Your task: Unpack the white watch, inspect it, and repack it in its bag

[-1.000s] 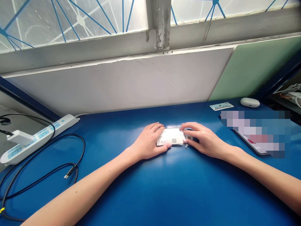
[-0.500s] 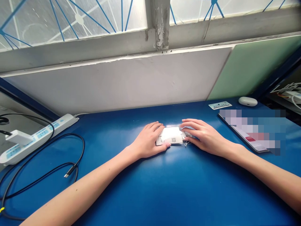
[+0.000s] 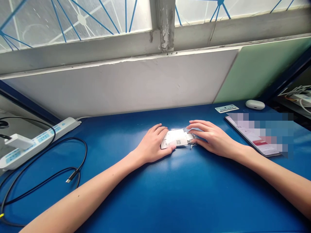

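Observation:
A small flat white packet point(image 3: 173, 137) with a printed QR code lies on the blue table, and shiny clear plastic shows at its right end. My left hand point(image 3: 153, 144) holds the packet's left end, its thumb along the near edge and fingers over the far corner. At the other end, my right hand point(image 3: 210, 137) has thumb and fingers closed on the clear plastic. A small silvery chain-like piece point(image 3: 191, 146) pokes out below the right fingertips. What lies under the fingers is hidden.
On the left are a white power strip point(image 3: 65, 126) with a plugged-in charger point(image 3: 20, 142) and a looped black cable point(image 3: 85, 152). To the right lie a phone point(image 3: 252, 137), a printed card point(image 3: 227, 109) and a white earbud case point(image 3: 255, 104). A white panel point(image 3: 126, 87) backs the table.
Both hands keep their hold on the packet. The packet has tilted slightly, its glare has lessened, and more clear plastic shows by the right fingers, which have shifted slightly.

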### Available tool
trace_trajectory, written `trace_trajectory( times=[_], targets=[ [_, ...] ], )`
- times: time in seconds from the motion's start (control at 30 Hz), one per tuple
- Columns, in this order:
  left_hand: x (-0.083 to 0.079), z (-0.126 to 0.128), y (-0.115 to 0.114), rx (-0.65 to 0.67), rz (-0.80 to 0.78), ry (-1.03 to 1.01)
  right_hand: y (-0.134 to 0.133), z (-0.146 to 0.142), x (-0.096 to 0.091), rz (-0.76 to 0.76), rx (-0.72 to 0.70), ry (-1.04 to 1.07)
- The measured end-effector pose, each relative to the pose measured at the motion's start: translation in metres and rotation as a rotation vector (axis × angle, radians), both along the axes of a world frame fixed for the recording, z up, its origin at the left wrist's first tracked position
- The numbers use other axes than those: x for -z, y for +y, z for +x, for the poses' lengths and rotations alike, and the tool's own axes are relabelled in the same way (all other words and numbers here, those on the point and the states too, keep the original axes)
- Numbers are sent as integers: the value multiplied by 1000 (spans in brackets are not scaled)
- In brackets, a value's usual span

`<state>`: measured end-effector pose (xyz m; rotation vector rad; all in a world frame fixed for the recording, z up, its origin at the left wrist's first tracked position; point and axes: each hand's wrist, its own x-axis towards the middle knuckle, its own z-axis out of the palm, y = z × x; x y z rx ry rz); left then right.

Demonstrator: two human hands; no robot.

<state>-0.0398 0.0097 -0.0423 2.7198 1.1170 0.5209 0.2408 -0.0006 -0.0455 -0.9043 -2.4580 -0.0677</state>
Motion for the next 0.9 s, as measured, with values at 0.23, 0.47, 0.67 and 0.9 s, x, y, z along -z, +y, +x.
trace_trajectory(
  times=[0.23, 0.47, 0.67, 0.9],
  targets=[
    [1, 0, -1, -17, -6, 7, -2, 1, -3, 10, 12, -42],
    [1, -1, 0, -4, -30, 0, 1, 6, -4, -50, -3, -17],
    [1, -1, 0, -7, -42, -18, 1, 8, -1, -83, -12, -5],
    [0, -1, -1, -11, -50, -4, 1, 13, -5, -99, 17, -65]
  ],
)
